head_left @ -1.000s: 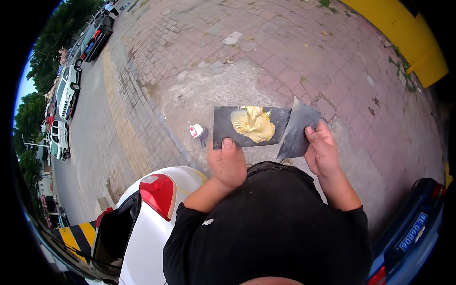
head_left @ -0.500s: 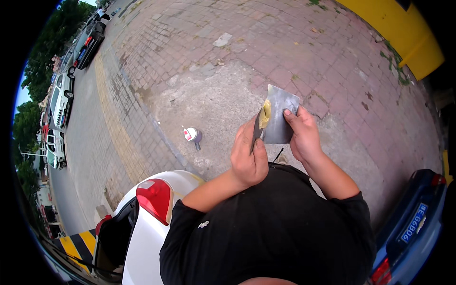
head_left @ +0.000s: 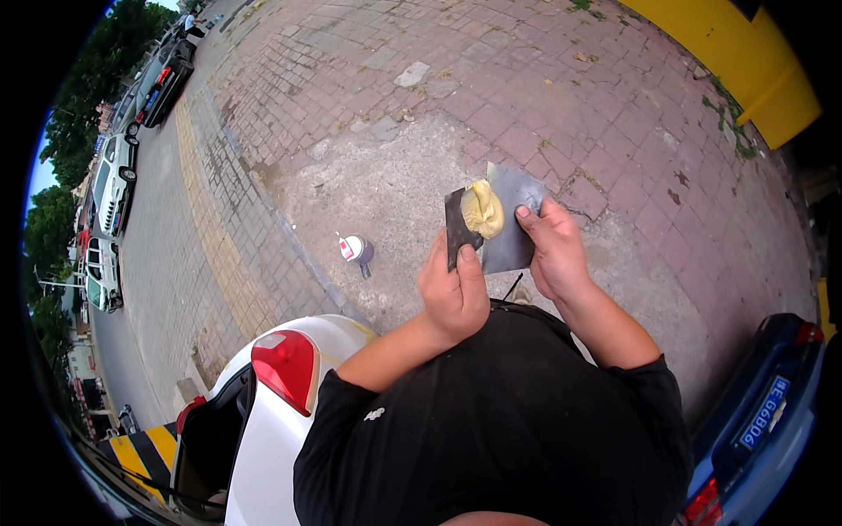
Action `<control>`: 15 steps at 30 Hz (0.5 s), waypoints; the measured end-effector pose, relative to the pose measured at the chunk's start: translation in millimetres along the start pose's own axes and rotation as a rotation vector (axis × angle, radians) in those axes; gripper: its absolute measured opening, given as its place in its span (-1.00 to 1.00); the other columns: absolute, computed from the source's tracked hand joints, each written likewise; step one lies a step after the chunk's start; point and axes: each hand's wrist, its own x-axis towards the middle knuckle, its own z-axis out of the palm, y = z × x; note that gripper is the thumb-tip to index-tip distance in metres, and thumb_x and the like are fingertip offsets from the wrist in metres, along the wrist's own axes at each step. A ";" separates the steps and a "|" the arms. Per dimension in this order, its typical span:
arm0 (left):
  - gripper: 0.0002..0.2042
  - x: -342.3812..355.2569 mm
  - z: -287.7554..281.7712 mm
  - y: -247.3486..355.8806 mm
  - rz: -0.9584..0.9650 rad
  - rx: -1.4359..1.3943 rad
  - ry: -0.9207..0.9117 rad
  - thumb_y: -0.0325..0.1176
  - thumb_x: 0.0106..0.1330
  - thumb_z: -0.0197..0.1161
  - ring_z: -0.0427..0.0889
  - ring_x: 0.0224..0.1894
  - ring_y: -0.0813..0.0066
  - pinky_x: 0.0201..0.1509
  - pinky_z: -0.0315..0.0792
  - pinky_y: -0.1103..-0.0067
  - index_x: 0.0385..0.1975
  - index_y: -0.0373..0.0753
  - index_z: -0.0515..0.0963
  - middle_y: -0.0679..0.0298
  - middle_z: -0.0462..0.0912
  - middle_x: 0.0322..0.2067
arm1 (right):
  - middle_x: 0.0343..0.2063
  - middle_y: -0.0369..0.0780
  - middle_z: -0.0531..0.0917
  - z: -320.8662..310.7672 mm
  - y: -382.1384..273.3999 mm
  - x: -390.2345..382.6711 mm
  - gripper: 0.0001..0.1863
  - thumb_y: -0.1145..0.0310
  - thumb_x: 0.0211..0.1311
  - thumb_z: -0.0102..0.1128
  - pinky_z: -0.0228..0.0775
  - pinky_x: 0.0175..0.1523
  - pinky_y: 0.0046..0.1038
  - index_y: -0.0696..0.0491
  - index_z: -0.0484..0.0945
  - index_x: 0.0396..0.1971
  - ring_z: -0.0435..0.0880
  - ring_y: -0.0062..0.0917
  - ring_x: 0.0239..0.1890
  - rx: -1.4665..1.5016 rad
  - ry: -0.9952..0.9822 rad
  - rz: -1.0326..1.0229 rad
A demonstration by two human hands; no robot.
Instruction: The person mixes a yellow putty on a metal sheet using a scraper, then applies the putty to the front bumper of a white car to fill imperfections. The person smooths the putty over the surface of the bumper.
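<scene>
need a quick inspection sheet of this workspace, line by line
Surface: rough grey concrete patch beside reddish paving bricks.
Job's things: dark flat rectangular sheet bearing a soft yellow paste lump; thin grey rectangular sheet overlapping in view.
Clutter: white-topped, dark-sided round container on the concrete.
Hands: left hand grips the dark sheet, right hand the grey one.
Cables: nothing certain; thin black strand near the waist, kind unclear.
Surroundings: white car with red tail light, dark blue car, yellow painted structure.
</scene>
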 end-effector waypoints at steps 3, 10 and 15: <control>-0.76 -3.5 3.6 1.6 -0.018 0.042 -0.040 -0.56 0.33 -0.04 0.58 -0.24 -0.10 -0.13 0.47 0.33 -0.09 -0.59 0.43 -0.18 0.55 -0.21 | -0.17 -0.26 0.63 6.3 -2.2 0.1 -0.80 0.46 0.40 0.00 0.40 0.01 -0.54 0.18 0.46 -0.05 0.57 -0.67 -0.15 0.013 0.020 -0.006; -0.83 2.2 12.0 0.1 0.157 0.088 -0.051 -0.55 0.33 -0.02 0.52 -0.44 -0.03 -0.33 0.40 0.35 -0.22 -0.51 0.47 -0.09 0.53 -0.37 | -0.18 -0.26 0.63 8.4 -6.3 4.6 -0.80 0.47 0.39 0.00 0.39 0.02 -0.54 0.17 0.46 -0.05 0.56 -0.68 -0.13 0.033 0.050 -0.001; -0.83 6.5 -5.0 -0.5 -0.191 -0.008 -0.265 -0.48 0.38 -0.01 0.57 -0.43 0.23 -0.34 0.41 0.40 -0.23 -0.45 0.48 0.04 0.59 -0.38 | -0.16 -0.26 0.64 10.8 -30.9 4.2 -0.81 0.45 0.40 0.01 0.35 0.08 -0.52 0.15 0.47 -0.06 0.56 -0.64 -0.11 0.016 0.060 -0.040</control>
